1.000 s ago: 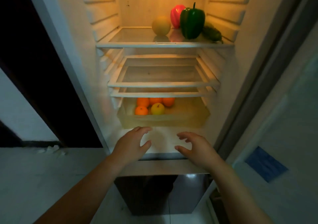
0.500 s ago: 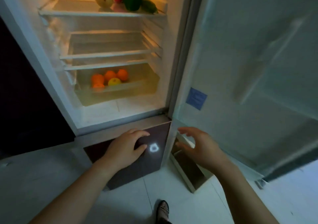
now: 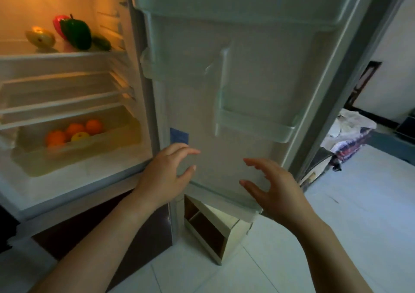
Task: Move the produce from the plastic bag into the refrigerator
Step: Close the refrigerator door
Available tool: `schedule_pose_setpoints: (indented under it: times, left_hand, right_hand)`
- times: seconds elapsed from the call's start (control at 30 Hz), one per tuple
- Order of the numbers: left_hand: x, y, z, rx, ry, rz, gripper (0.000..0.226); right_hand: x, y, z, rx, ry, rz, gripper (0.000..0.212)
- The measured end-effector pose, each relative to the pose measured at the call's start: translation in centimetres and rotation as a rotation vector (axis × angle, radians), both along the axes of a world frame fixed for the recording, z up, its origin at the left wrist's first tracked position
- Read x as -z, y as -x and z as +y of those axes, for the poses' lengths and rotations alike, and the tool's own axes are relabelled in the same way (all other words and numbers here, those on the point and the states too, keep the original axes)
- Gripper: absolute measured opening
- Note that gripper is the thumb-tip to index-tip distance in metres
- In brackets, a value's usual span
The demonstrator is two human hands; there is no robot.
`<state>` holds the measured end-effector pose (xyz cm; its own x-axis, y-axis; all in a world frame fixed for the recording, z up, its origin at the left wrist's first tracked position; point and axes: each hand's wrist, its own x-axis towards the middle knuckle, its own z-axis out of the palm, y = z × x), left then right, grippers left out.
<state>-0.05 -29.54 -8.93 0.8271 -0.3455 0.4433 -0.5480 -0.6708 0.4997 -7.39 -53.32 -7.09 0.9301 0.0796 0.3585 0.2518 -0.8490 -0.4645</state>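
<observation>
Pale floor tiles point(image 3: 359, 202) run out to the right past the open refrigerator point(image 3: 67, 5), whose door point(image 3: 258, 79) stands swung wide and fills the middle of the view. On the lit top shelf point(image 3: 56, 55) sit a green pepper point(image 3: 77, 34), a red pepper point(image 3: 58, 23) just behind it, a yellowish round fruit point(image 3: 40, 37) to one side and a dark green vegetable point(image 3: 102, 43) on the other. Lower down, the clear drawer point(image 3: 89, 151) holds several oranges point(image 3: 75, 128) and a yellow apple point(image 3: 79, 136), close together. The door's bin point(image 3: 253, 128) looks bare.

Both hands are empty. The left hand point(image 3: 165, 173) and the right hand point(image 3: 276, 191) hover apart in front of the lower inside of the door, fingers spread and loosely bent, gripping nothing; whether the right one brushes the door's bottom edge I cannot tell.

No plastic bag is plainly in view. A heap of cloth or bags point(image 3: 345, 133) lies on the floor beyond the door, too indistinct to name. Judging by the stocked shelf and drawer and the empty hands, the moving looks largely or wholly done; what seems left is checking for leftover produce and closing the door.
</observation>
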Motion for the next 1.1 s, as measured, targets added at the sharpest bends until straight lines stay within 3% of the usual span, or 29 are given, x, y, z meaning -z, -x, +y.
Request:
schedule_pose_setpoints:
  times: [0.3, 0.53, 0.67, 0.87, 1.1]
  left_hand:
    - [-6.4, 0.8, -12.8, -0.115, 0.149, -0.337, 0.037]
    - [-6.8, -0.3, -19.9, -0.122, -0.036, -0.189, 0.054]
    - [-5.1, -0.4, -20.7, -0.203, -0.144, -0.222, 0.053]
    - [-4.3, 0.1, -20.2, -0.247, 0.025, -0.291, 0.035]
    - [-3.7, 1.8, -17.1, -0.29, 0.044, -0.349, 0.032]
  right_hand:
    - [-6.4, -0.8, -11.1, -0.128, 0.002, -0.297, 0.05]
    - [-7.7, -4.4, -17.0, -0.078, 0.002, -0.451, 0.057]
    - [-7.8, -6.1, -18.2, -0.031, -0.077, -0.473, 0.069]
    - [-7.3, -7.1, -18.4, -0.017, -0.156, -0.456, 0.094]
    - [-6.1, -5.3, -16.2, -0.093, -0.251, -0.518, 0.094]
